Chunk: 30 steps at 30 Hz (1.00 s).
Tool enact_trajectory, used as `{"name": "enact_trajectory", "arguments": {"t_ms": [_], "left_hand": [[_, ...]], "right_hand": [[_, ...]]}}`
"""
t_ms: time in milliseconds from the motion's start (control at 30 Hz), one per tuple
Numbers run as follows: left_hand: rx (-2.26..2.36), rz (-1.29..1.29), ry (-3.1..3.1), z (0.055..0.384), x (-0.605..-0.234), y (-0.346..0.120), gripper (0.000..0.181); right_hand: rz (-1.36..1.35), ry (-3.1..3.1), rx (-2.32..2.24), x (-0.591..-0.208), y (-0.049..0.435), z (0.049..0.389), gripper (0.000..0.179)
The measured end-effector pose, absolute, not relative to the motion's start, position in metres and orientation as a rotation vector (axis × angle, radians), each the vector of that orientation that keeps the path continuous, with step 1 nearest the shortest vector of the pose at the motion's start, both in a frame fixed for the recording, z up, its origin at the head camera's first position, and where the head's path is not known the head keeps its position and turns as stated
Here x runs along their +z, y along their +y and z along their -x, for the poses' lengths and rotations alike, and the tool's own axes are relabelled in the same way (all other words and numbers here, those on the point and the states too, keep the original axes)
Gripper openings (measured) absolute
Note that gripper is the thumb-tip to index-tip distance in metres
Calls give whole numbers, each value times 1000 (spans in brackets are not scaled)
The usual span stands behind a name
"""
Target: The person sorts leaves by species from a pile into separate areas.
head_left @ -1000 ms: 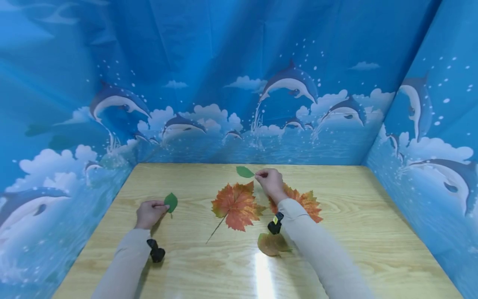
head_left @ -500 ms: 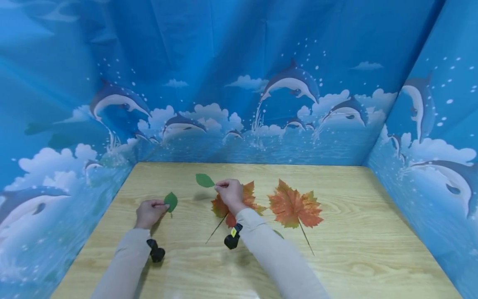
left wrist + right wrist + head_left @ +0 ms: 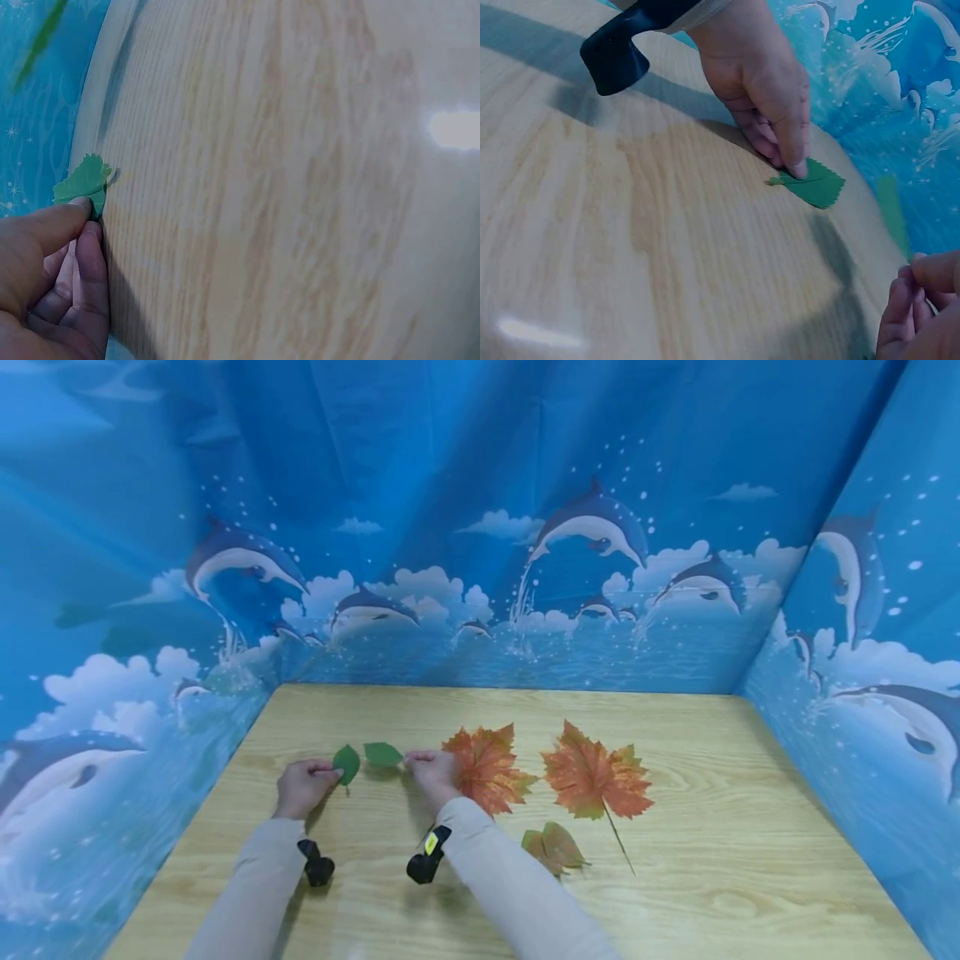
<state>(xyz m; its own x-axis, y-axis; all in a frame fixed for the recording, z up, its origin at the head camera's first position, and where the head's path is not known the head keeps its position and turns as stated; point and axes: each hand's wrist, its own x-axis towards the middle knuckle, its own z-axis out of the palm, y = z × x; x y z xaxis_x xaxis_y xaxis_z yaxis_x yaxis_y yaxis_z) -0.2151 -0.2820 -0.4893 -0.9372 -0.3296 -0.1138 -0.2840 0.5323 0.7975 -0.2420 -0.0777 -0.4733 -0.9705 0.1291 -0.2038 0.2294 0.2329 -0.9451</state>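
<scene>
At the left of the table, my left hand [image 3: 302,787] pinches a small green leaf [image 3: 347,764] between thumb and fingers. The leaf's short stem points down towards me. My right hand [image 3: 437,777] holds a second green leaf [image 3: 383,754] by its stem end, with the blade pointing left at the first one. A narrow gap separates the two leaves in the head view. In the left wrist view, the thumb presses on the toothed green leaf [image 3: 82,180]. The right wrist view shows the right fingers [image 3: 900,304] pinching the blurred leaf [image 3: 891,214] above the table.
An orange-red maple leaf [image 3: 491,768] lies partly behind my right hand, its stem mostly hidden. Another maple leaf [image 3: 596,772] is to its right, stem towards me. Brownish-green leaves [image 3: 555,849] lie nearer me. Blue dolphin-print cloth [image 3: 450,610] borders the table [image 3: 720,827].
My right hand has carried its green leaf leftward from the back middle, past the maple leaves, close to the other green leaf. My left hand has stayed in place.
</scene>
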Motion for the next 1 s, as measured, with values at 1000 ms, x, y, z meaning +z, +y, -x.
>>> {"name": "enact_trajectory", "arguments": {"t_ms": [1000], "left_hand": [[-1352, -539, -2683, 217, -495, -282, 31]], "right_hand": [[-713, 1741, -2414, -493, -116, 213, 19]]}}
